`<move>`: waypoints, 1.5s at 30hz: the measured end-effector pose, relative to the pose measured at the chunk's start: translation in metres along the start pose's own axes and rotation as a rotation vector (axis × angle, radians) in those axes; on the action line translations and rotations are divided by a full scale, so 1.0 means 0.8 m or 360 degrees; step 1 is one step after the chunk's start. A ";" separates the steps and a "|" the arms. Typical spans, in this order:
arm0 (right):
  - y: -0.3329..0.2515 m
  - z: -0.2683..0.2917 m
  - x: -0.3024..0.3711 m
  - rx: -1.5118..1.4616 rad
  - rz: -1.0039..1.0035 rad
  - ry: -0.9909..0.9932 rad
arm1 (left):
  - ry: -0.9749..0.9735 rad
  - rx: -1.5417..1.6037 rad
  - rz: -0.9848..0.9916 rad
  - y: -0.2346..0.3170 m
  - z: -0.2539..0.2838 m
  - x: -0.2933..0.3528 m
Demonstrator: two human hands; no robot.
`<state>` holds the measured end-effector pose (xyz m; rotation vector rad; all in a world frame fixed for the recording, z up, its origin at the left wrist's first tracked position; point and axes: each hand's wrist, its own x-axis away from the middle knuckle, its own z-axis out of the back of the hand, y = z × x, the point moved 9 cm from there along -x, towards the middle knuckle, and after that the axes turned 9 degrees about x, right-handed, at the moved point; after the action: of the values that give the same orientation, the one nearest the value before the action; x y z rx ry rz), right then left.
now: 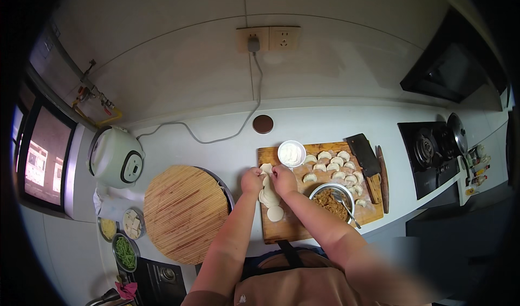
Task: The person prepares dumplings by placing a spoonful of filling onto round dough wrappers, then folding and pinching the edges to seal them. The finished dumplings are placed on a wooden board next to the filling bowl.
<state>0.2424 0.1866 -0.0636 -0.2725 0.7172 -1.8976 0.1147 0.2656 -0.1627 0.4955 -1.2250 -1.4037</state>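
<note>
Both my hands are over the left part of a wooden cutting board (290, 229). My left hand (252, 181) and my right hand (284, 180) are closed, pinching a pale round dumpling wrapper (266, 168) between them. Below them lies an overlapping row of wrappers (269, 197), with a single one at its near end. Right of my hands, several folded dumplings (337, 162) sit on the board. A metal bowl (352, 201) of brown filling (326, 198) stands near my right forearm, a spoon (339, 198) in it. Behind my hands is a white bowl of flour (292, 153).
A cleaver (362, 153) and a rolling pin (383, 180) lie along the board's right side. Farther right is a gas stove (428, 157). At left stand a round wooden board (187, 214), a rice cooker (116, 158) with its cord, and bowls with green beans (125, 253) and white cubes (132, 223).
</note>
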 end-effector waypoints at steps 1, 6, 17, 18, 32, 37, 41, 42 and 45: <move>-0.009 0.005 -0.003 0.0045 0.0050 -0.0003 | -0.0002 0.0013 0.0022 0.003 0.002 0.004; -0.027 0.001 -0.034 0.0119 -0.0006 -0.0312 | 0.0043 -0.0024 -0.0035 0.007 0.007 0.005; 0.012 -0.020 -0.089 -0.0581 -0.0101 -0.0563 | -0.0131 0.0118 -0.0017 0.016 -0.004 0.010; 0.006 -0.014 -0.080 -0.0751 -0.0151 -0.0661 | -0.0140 0.0142 -0.0025 0.009 -0.005 0.008; 0.017 0.035 0.112 0.0508 0.0609 -0.1352 | -0.0111 -0.0087 -0.0247 0.027 -0.011 0.012; 0.004 0.055 0.075 0.0579 0.0635 -0.0773 | -0.0004 -0.0001 -0.0350 0.016 -0.002 0.010; 0.020 0.029 0.055 0.0309 0.0366 -0.0766 | 0.0204 -0.0173 -0.0397 0.028 0.018 0.035; 0.020 0.023 0.050 0.0227 0.0350 -0.0694 | 0.0198 -0.0182 -0.0344 0.026 0.021 0.039; 0.018 0.010 0.039 0.0048 0.0278 -0.0547 | 0.0148 -0.0171 -0.0223 0.014 0.024 0.052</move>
<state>0.2440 0.1521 -0.0702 -0.4874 0.4635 -1.6403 0.0924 0.2375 -0.1313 0.5740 -1.0511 -1.5387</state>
